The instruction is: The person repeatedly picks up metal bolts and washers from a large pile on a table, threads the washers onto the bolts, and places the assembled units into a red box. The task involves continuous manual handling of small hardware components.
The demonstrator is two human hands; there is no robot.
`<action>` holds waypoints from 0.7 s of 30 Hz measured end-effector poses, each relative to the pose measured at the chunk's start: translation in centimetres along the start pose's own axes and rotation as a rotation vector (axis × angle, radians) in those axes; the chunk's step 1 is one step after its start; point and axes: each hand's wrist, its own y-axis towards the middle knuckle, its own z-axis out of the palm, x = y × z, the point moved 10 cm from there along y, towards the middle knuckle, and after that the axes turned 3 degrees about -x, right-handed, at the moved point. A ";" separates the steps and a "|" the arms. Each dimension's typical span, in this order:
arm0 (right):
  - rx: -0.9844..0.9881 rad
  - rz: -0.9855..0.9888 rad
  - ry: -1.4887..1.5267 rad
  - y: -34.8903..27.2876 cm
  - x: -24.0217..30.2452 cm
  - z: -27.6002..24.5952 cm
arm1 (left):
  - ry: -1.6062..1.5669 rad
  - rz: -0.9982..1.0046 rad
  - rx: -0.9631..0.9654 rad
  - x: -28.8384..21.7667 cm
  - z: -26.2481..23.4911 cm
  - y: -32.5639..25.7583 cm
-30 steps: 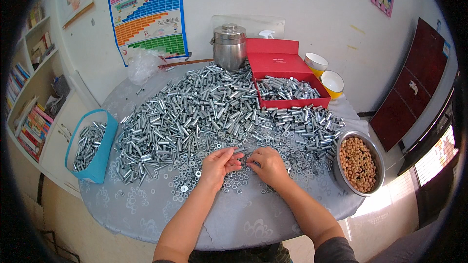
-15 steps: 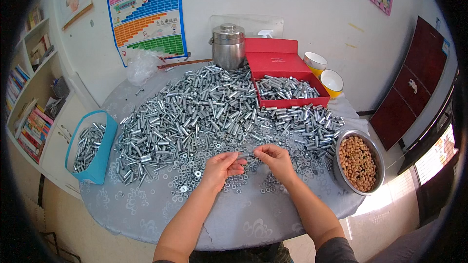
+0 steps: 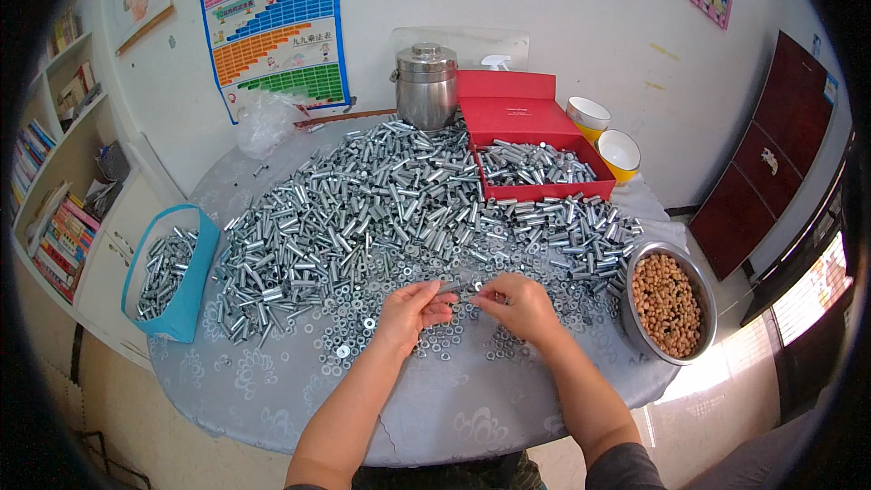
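Left hand point(image 3: 410, 308) and right hand point(image 3: 519, 305) pinch one metal sleeve point(image 3: 459, 288), join hidden | red box point(image 3: 531, 141) beyond | striped wall chart point(image 3: 272, 23) far-left

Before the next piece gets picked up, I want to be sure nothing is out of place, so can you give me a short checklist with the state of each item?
1. Left hand and right hand both on the small silver metal sleeve held between them: ok.
2. Piece fully assembled: cannot tell, too small.
3. Loose silver washers on the grey patterned tablecloth close to the hands: ok.
4. Blue fabric bin at the table's left edge has room: ok.
5. Red cardboard box open: ok.
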 end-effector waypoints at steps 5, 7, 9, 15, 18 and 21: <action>0.146 -0.108 -0.264 -0.6 -0.5 2.1 | -0.018 0.002 -0.016 -0.2 0.2 0.0; 0.144 -0.137 -0.280 -0.8 -0.4 2.5 | -0.020 0.005 -0.011 -0.2 0.2 0.0; 0.136 -0.139 -0.258 -0.8 -0.4 2.6 | -0.019 0.011 -0.007 -0.2 0.2 0.0; 0.005 0.183 0.220 -0.2 -1.3 0.3 | -0.167 0.024 0.033 -0.3 -0.5 0.4; -0.066 0.231 0.493 -0.1 -2.0 0.1 | -0.091 0.012 0.046 -0.2 0.1 0.3; -0.124 0.118 0.582 0.2 -1.2 -0.3 | -0.072 0.016 0.039 -0.3 0.4 0.1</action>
